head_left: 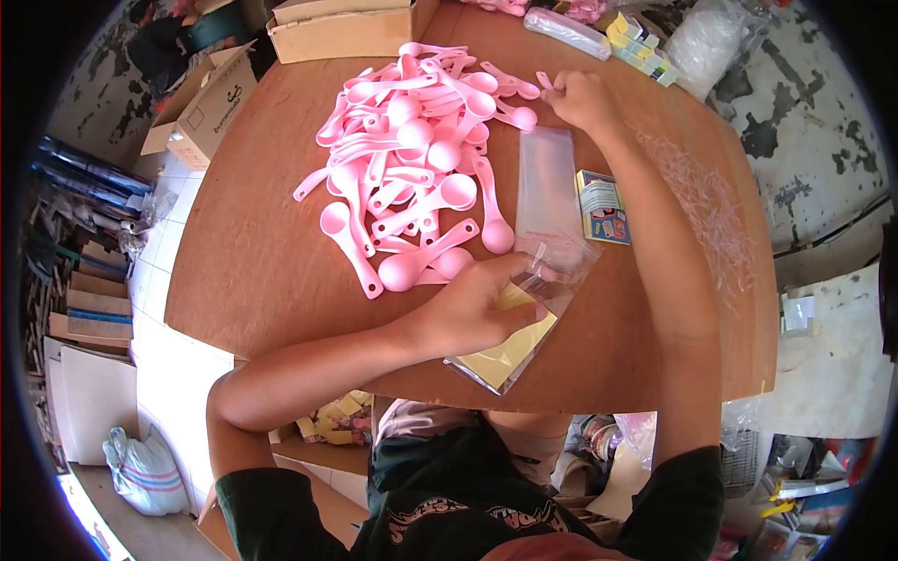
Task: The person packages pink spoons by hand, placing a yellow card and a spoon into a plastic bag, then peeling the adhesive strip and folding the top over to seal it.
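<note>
My left hand (482,309) is closed on a clear plastic bag (510,374) with a yellow card (505,351) inside, near the table's front edge. At the far side of the spoon pile, my right hand (582,98) pinches a pink measuring spoon (544,80); only its small end shows, the rest being hidden by the fingers. Left of both hands lies a big heap of pink measuring spoons (412,140). Between the hands, flat clear plastic bags (545,178) lie on the wood, beside a stack of printed cards (603,208).
The brown wooden table (243,234) carries a cardboard box (341,33) at the back. Scattered clear strips (702,201) lie on the right. Yellow card packs (641,47) and a plastic-wrapped bundle (568,34) sit at the back right. Another person (164,42) is at the far left.
</note>
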The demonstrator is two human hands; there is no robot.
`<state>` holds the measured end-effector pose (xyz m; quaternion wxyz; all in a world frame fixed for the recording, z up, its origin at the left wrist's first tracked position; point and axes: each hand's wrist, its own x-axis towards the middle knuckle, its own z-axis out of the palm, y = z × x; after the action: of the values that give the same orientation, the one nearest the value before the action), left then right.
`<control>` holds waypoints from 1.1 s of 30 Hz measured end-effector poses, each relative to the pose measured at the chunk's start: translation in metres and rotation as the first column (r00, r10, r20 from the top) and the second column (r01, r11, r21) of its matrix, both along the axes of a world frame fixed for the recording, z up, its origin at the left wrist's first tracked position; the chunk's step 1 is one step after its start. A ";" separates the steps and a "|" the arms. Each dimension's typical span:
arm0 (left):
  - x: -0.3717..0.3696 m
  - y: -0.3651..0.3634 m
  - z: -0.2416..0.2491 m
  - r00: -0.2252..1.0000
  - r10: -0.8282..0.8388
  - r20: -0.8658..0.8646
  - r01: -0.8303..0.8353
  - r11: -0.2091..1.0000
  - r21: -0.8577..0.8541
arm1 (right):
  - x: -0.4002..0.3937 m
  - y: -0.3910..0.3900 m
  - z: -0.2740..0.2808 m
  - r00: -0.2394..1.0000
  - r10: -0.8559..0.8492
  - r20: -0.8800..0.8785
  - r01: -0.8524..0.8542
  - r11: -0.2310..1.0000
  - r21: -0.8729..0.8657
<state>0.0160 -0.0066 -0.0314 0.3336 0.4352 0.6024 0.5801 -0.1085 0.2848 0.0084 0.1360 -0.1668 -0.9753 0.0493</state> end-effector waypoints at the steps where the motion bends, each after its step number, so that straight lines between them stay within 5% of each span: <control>1: -0.001 0.000 0.001 1.000 -0.002 -0.004 0.002 1.000 0.000 | -0.005 0.007 -0.005 0.998 0.052 0.021 -0.053 0.998 0.024; 7: -0.001 0.001 0.001 0.999 -0.012 0.031 0.013 0.999 -0.044 | -0.005 0.035 -0.024 0.990 0.119 -0.082 -0.103 0.980 0.170; 9: -0.001 0.003 -0.003 0.996 0.026 -0.089 -0.018 0.996 0.082 | 0.003 0.047 -0.022 0.980 0.162 -0.117 -0.132 0.965 0.227; 10: 0.000 0.002 0.000 0.996 0.025 -0.082 -0.017 0.996 0.085 | 0.009 0.055 -0.018 0.987 0.059 -0.150 -0.078 0.989 -0.123; 12: 0.000 -0.001 0.009 0.997 0.018 0.074 -0.012 0.997 -0.081 | 0.031 0.046 0.001 0.976 -0.155 -0.152 -0.006 0.680 -0.734; 13: -0.001 0.000 0.004 0.997 0.021 0.076 -0.016 0.997 -0.070 | 0.043 0.046 0.011 0.977 -0.149 -0.152 -0.008 0.687 -0.726; 14: -0.002 0.002 -0.005 0.999 0.031 -0.022 -0.030 0.999 0.012 | 0.055 0.053 0.019 0.945 -0.206 -0.255 -0.182 0.317 -0.931; 15: -0.002 0.003 -0.011 0.992 0.046 -0.115 -0.036 0.995 0.090 | 0.068 0.055 0.023 0.901 -0.303 -0.309 -0.355 -0.108 -0.929; 19: -0.003 0.001 0.000 1.000 0.003 0.009 -0.003 0.999 -0.044 | 0.131 0.030 0.031 0.840 -0.321 -0.438 -0.501 -0.146 -0.853; 21: -0.003 0.002 -0.005 0.999 0.014 -0.032 -0.015 1.000 -0.003 | 0.156 0.016 0.025 0.889 -0.261 -0.375 -0.435 -0.232 -0.870; 24: -0.002 0.002 -0.001 1.000 0.000 0.006 0.000 1.000 -0.030 | 0.194 -0.027 0.015 0.943 -0.103 -0.316 -0.331 -0.186 -0.925; 30: 0.001 0.001 0.005 0.998 -0.043 0.041 0.044 0.999 -0.023 | 0.216 -0.073 -0.006 0.948 -0.118 -0.295 -0.317 -0.331 -0.889; 33: 0.004 0.002 0.003 0.994 0.030 0.101 -0.029 1.000 -0.008 | 0.214 -0.080 -0.010 0.910 -0.143 -0.389 -0.411 -0.202 -0.889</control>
<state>0.0199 -0.0044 -0.0282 0.3564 0.3951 0.5929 0.6045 0.1054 0.2050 -0.0020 0.1249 -0.0883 -0.5464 0.8235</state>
